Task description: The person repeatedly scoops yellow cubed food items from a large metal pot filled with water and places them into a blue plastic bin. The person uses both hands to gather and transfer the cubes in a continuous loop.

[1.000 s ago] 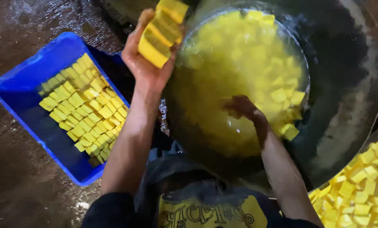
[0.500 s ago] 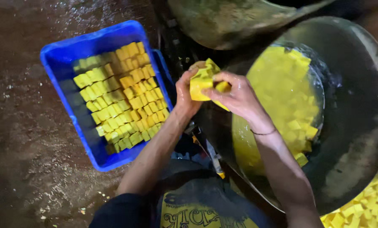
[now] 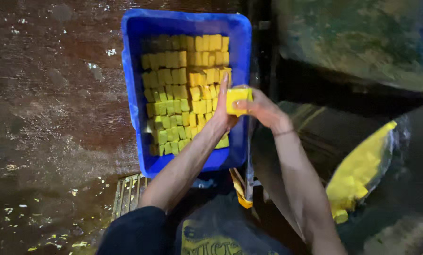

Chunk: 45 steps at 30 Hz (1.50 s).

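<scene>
Both hands (image 3: 242, 111) apparently around yellow blocks (image 3: 237, 100) above the blue crate (image 3: 185, 21).

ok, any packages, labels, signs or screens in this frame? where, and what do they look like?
No packages, signs or screens.
Apron print: bottom centre, on the person's front; yellow patch with dark lettering, partly cut off by the frame edge.
Crate: upper centre on the wet floor; blue plastic, rectangular, no label visible, filled with rows of yellow blocks.
</scene>
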Available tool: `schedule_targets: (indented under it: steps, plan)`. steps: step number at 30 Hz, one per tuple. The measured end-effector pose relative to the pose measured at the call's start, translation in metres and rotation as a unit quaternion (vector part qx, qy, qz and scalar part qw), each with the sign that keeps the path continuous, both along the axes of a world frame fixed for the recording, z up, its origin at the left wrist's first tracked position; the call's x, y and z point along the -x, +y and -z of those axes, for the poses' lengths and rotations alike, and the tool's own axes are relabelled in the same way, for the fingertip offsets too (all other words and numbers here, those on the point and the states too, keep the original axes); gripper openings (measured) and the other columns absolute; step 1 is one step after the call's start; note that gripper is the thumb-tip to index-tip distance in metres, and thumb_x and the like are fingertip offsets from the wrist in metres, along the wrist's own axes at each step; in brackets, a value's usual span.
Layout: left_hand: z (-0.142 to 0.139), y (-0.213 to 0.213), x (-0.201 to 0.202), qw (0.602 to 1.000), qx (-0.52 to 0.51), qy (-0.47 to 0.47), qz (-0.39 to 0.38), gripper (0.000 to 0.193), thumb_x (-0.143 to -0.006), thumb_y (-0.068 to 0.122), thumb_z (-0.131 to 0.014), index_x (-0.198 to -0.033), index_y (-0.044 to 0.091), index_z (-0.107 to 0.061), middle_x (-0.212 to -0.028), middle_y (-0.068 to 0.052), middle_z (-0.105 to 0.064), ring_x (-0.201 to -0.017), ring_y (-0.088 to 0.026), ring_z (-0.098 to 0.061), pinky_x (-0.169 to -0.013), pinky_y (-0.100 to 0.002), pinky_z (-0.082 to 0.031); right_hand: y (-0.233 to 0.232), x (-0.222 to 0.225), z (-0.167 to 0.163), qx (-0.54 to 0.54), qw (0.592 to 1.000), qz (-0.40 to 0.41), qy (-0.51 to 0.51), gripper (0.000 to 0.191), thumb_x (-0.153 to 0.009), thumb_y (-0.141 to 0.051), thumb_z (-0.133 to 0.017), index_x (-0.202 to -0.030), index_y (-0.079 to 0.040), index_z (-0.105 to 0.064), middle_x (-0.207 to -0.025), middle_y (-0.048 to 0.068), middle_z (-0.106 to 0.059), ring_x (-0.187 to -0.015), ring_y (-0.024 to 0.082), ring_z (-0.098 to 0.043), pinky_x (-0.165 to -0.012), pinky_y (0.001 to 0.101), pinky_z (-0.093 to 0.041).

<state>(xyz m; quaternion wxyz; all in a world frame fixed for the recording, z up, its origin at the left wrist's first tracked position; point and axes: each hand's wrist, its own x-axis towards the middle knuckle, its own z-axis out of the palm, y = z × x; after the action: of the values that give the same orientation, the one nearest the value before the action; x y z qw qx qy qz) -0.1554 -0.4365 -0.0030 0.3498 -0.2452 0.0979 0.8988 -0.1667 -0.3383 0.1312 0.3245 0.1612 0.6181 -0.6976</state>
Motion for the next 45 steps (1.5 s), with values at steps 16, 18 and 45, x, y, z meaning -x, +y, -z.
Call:
schedule_targets:
  steps: [16,18,45]
  plan:
    - [0.074,-0.068,0.041,0.357,0.686,0.454,0.443,0.073,-0.089,0.036,-0.058,-0.153,0.007,-0.038,-0.164,-0.022,-0.026,-0.152,-0.044,-0.019,-0.12,-0.066,-0.013,-0.115,0.139,0.1,-0.49,0.856,-0.064,0.15,0.081,-0.074,-0.057,-0.078,-0.134,-0.004,-0.066,-0.147,0.019,-0.054,-0.142,0.031,-0.04,-0.121,0.0424,-0.026]
    - [0.077,-0.075,0.05,0.374,0.705,0.442,0.411,0.069,-0.092,0.034,-0.059,-0.152,0.006,-0.043,-0.162,-0.025,-0.028,-0.149,-0.045,-0.025,-0.122,-0.065,-0.017,-0.082,0.127,0.092,-0.325,0.937,0.061,0.112,0.072,-0.089,-0.052,-0.071,-0.139,-0.002,-0.06,-0.15,0.014,-0.056,-0.142,0.024,-0.047,-0.12,0.0378,-0.033]
    - [-0.023,0.319,-0.319,-0.076,0.109,0.782,0.609,0.033,-0.09,0.008,-0.064,-0.122,0.01,-0.057,-0.12,-0.016,-0.062,-0.108,-0.032,-0.063,-0.092,-0.042,-0.054,0.273,-0.493,0.085,-0.523,0.83,-0.057,-0.184,0.033,-0.096,-0.017,-0.067,-0.125,-0.003,-0.061,-0.113,0.014,-0.068,-0.101,0.024,-0.067,-0.085,0.0382,-0.058]
